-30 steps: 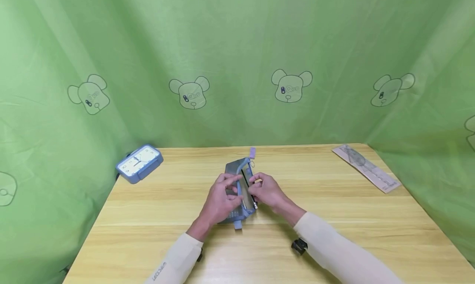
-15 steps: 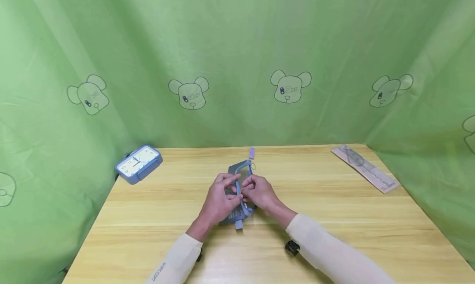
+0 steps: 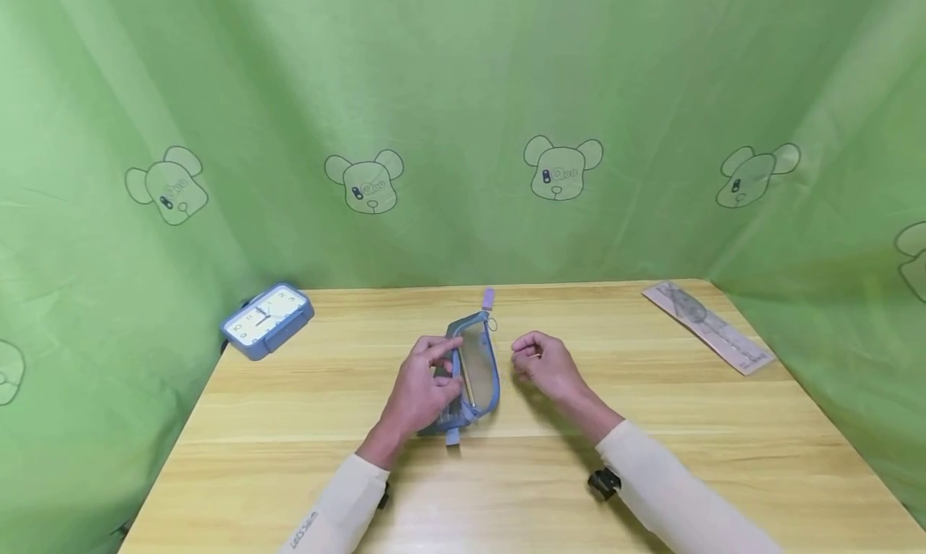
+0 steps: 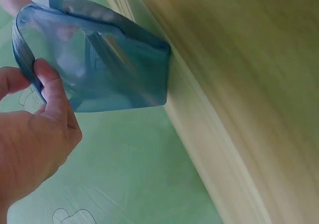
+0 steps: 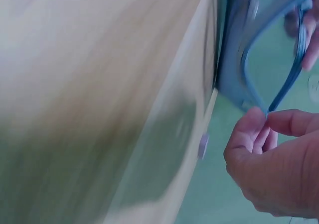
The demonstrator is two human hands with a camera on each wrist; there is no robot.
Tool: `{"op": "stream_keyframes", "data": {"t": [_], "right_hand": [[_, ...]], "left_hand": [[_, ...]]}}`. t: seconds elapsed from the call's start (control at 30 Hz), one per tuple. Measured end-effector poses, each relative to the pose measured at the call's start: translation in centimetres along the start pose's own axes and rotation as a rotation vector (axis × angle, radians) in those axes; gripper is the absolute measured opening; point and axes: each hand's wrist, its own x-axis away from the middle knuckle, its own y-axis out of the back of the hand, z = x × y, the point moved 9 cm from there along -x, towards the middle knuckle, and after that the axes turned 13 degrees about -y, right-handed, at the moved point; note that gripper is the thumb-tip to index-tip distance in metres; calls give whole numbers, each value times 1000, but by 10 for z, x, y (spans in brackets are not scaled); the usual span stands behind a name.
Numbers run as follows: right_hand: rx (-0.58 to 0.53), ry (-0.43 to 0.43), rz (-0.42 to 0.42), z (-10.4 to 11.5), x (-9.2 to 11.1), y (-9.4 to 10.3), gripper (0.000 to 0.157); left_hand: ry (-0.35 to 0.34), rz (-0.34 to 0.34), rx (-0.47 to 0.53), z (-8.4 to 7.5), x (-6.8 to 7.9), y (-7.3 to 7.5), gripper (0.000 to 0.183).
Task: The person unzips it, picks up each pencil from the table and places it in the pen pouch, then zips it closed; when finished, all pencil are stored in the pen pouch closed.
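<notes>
A translucent blue zip pencil case stands on the wooden table with its mouth spread apart. My left hand pinches its left rim between thumb and fingers, as the left wrist view also shows at the zip edge. Slim, long items show inside the case. My right hand hovers to the right of the case, apart from it, fingers curled. In the right wrist view its thumb and index fingertips meet, overlapping the corner of the case's mouth, with nothing visible between them.
A blue clock lies at the back left of the table. At the back right lies a flat pinkish packet. Just beyond the case sits a small purple piece. A green curtain surrounds the table.
My right hand first moved left onto the case's rim, then drew away to the right. The case's mouth now gapes wider. My left hand keeps hold of the left rim.
</notes>
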Motion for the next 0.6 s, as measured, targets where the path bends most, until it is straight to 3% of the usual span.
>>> {"op": "stream_keyframes", "data": {"t": [0.2, 0.3, 0.47, 0.6], "right_hand": [[61, -23, 27, -18, -12, 22, 29], [110, 9, 67, -26, -15, 28, 36], [171, 170, 211, -24, -8, 26, 52], [232, 334, 301, -14, 5, 16, 47]], "left_hand": [[-22, 36, -50, -2, 0, 2, 63], [-16, 73, -32, -2, -1, 4, 58], [11, 191, 64, -4, -2, 11, 55], [51, 247, 123, -1, -1, 20, 55]]}}
